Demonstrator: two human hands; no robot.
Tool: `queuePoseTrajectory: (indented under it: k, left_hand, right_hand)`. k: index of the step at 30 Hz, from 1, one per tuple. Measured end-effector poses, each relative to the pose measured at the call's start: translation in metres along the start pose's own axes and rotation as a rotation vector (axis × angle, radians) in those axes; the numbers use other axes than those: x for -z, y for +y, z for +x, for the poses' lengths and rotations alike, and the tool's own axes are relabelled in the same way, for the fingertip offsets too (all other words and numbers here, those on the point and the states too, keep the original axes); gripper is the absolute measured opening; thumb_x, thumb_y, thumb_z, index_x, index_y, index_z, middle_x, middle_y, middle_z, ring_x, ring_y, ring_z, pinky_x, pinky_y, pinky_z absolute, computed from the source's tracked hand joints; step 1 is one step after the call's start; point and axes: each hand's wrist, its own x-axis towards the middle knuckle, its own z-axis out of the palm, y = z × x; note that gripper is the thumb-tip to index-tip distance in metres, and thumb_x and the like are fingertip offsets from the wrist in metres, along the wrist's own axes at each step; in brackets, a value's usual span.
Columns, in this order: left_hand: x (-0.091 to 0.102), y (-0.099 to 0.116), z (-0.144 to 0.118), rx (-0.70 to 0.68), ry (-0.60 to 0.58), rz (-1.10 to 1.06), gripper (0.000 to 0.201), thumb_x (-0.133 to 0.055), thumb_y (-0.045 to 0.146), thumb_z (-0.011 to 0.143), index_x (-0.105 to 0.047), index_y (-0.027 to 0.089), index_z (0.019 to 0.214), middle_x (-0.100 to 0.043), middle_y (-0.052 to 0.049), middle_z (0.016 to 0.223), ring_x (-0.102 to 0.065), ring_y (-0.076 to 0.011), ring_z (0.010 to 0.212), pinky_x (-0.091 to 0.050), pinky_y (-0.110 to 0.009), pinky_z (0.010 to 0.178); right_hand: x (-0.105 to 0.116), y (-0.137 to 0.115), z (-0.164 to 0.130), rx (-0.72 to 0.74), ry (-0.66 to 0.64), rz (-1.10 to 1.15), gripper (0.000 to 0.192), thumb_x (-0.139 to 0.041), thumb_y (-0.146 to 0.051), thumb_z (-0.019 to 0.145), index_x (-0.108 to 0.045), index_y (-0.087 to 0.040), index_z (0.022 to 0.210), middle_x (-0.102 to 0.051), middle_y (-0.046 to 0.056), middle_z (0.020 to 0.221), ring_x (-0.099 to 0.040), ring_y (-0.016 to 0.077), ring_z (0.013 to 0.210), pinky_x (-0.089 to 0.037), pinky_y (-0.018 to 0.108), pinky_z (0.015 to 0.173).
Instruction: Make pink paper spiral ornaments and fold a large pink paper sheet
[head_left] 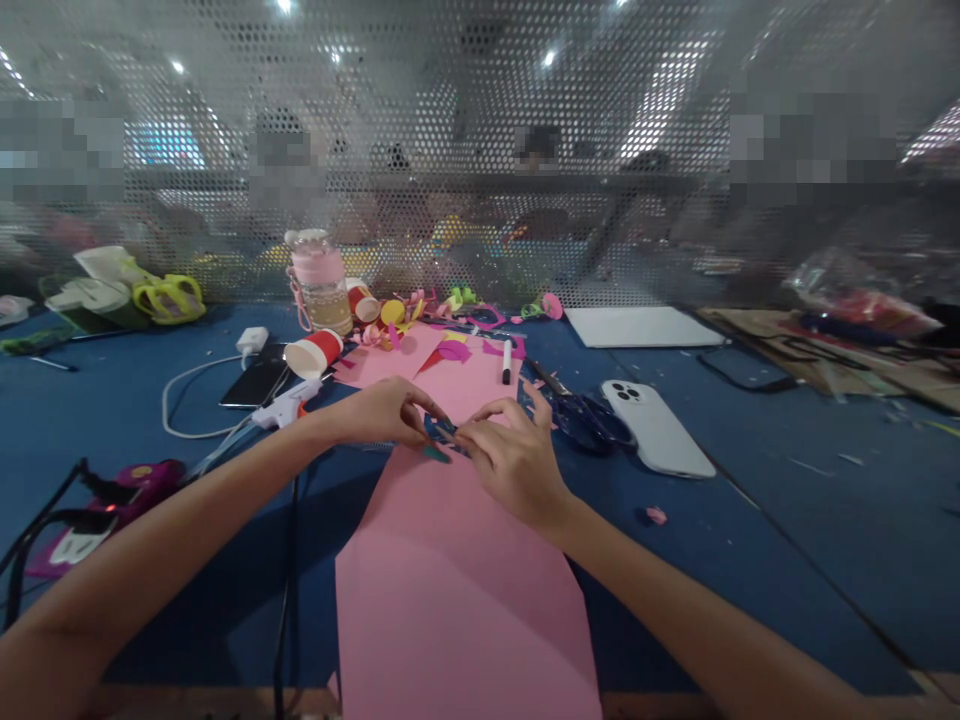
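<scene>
At twelve o'clock on my pink sheet [457, 590], my left hand [382, 412] and right hand [514, 460] pinch together on a small blue paper piece [444, 432]; scissors [581, 415] rest at two o'clock, cutting seemingly done, shaping unfinished.

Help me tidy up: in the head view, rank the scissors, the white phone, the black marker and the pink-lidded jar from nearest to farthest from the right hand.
From the right hand:
1. Scissors, just to its right on the blue table.
2. White phone, face down, right of the scissors.
3. Black marker, beyond the hand on pink paper; close to the phone's rank, hard to call.
4. Pink-lidded jar, far back left by the mesh screen.
</scene>
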Motion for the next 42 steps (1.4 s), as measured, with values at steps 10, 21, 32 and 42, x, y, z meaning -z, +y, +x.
queuePoseTrajectory:
  k: [10, 21, 32, 42]
  left_hand:
    - [0.002, 0.013, -0.008, -0.025, -0.049, 0.127, 0.037, -0.060, 0.016, 0.064, -0.062, 0.011, 0.101, -0.070, -0.005, 0.076, -0.063, -0.0143, 0.069, -0.043, -0.017, 0.057]
    - [0.002, 0.008, -0.005, 0.038, -0.065, 0.091, 0.039, -0.054, 0.007, 0.058, -0.065, 0.011, 0.096, -0.066, 0.000, 0.063, -0.057, -0.0103, 0.057, -0.039, -0.016, 0.051]
    - [-0.002, 0.006, -0.006, 0.114, 0.004, 0.006, 0.030, -0.058, 0.007, 0.053, -0.069, 0.014, 0.081, -0.069, 0.000, 0.064, -0.062, -0.0152, 0.065, -0.043, -0.019, 0.055]
    - [-0.002, 0.008, -0.006, 0.183, -0.010, 0.001, 0.029, -0.064, 0.009, 0.049, -0.069, 0.014, 0.077, -0.070, -0.002, 0.066, -0.064, -0.0183, 0.069, -0.045, -0.020, 0.057]
  right_hand:
    - [0.000, -0.003, 0.000, -0.005, -0.043, 0.001, 0.020, -0.047, -0.012, 0.080, -0.057, -0.019, 0.064, -0.061, -0.004, 0.055, -0.054, 0.0125, 0.065, -0.018, 0.044, 0.099]
    - [0.000, -0.004, 0.000, 0.077, -0.100, -0.070, 0.025, -0.043, -0.017, 0.085, -0.056, -0.018, 0.064, -0.059, -0.003, 0.054, -0.053, 0.0114, 0.064, -0.018, 0.046, 0.099]
    - [0.002, -0.006, 0.001, 0.117, -0.072, -0.060, 0.022, -0.045, -0.015, 0.084, -0.057, -0.019, 0.066, -0.061, -0.006, 0.056, -0.054, 0.0117, 0.070, -0.016, 0.044, 0.101]
    - [0.004, -0.006, 0.002, 0.160, -0.055, -0.055, 0.019, -0.047, -0.013, 0.082, -0.058, -0.020, 0.069, -0.064, -0.005, 0.060, -0.056, 0.0154, 0.081, -0.015, 0.047, 0.101]
